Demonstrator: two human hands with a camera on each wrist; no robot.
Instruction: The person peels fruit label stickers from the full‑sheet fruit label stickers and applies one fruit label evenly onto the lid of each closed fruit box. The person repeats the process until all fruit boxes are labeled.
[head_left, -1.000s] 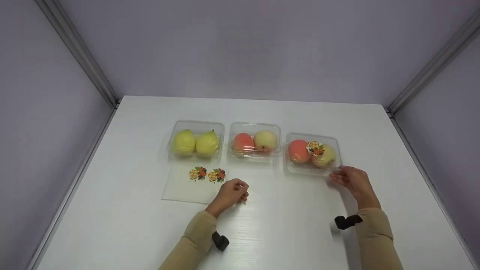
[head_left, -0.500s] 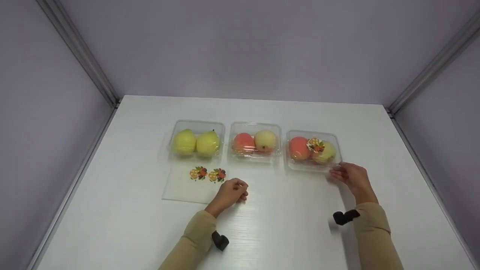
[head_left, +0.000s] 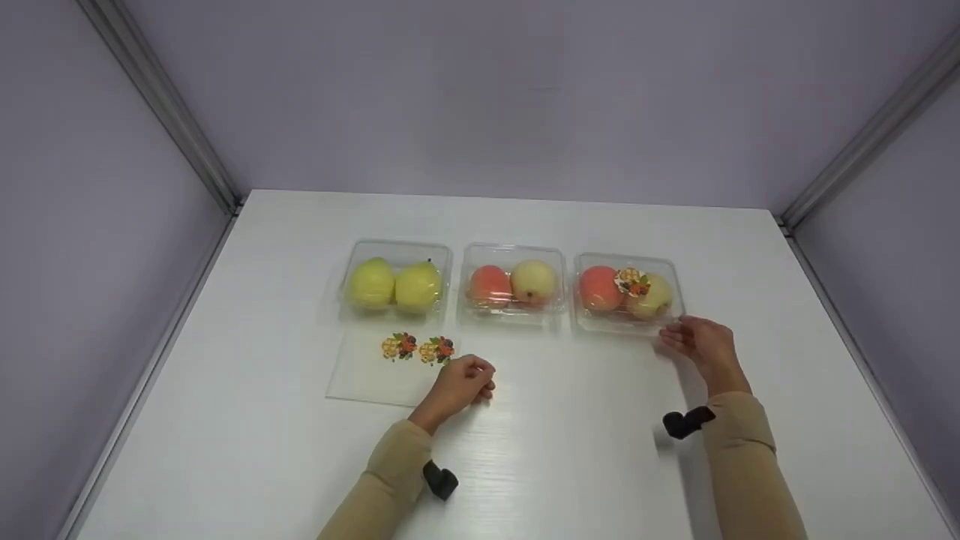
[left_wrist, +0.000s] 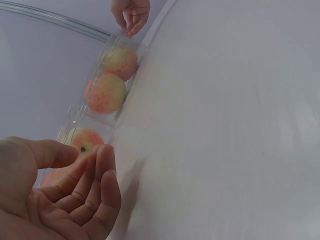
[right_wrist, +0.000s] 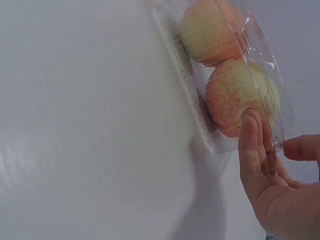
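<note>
Right hand [head_left: 701, 346] is laid against the near right corner of the right-hand clamshell box [head_left: 628, 294]. In the right wrist view its fingers [right_wrist: 251, 150] are seen straight and flat on the clear plastic wall, thumb apart to the side; nothing is clasped.

The right-hand clamshell box sits on the white counter [head_left: 570, 450], last in a row of three and just beside the middle clamshell box [head_left: 511, 286]. A reddish apple [head_left: 600, 288] and a paler yellow-pink apple [head_left: 654, 296] are held in it, with a flower sticker [head_left: 632, 282] seen on the lid between them.

Left hand [head_left: 461, 381] is rested on the counter at the near right corner of the clear sticker sheet [head_left: 386, 366]. From the head view it looks loosely curled. In the left wrist view its fingers [left_wrist: 95, 185] are seen relaxed and half bent, with nothing held.

Two flower stickers [head_left: 416, 349] are carried side by side at the sheet's far edge.

The middle clamshell box holds one pink and one pale apple. The left clamshell box [head_left: 395, 284] holds two yellow-green pears [head_left: 394, 285]. No stickers are seen on these two lids.
</note>
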